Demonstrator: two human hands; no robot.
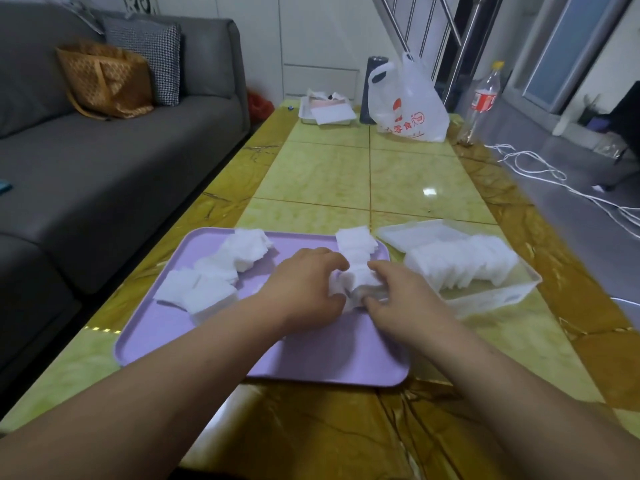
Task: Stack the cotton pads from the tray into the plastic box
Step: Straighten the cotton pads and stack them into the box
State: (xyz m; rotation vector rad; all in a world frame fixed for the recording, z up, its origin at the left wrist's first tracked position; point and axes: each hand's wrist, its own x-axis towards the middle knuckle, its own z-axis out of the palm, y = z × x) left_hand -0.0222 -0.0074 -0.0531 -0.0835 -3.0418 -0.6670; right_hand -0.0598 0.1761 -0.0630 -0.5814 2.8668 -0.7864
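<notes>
A lilac tray [311, 362] lies on the table in front of me with white square cotton pads on it. One loose heap of pads [221, 271] covers its left and far side, and a row of pads [356, 245] runs along its right side. My left hand [304, 289] and my right hand [401, 292] both grip a small stack of pads [356, 284] from either side, fingers curled round it, over the tray's right half. To the right stands the clear plastic box [491, 299], with a row of pads [460, 263] standing on edge inside.
The box's clear lid [412, 233] lies behind it. At the table's far end sit a white tray with papers [327, 114], a white plastic bag [408, 105] and a plastic bottle [481, 102]. A grey sofa [104, 161] runs along the left. White cords [554, 181] trail on the floor at right.
</notes>
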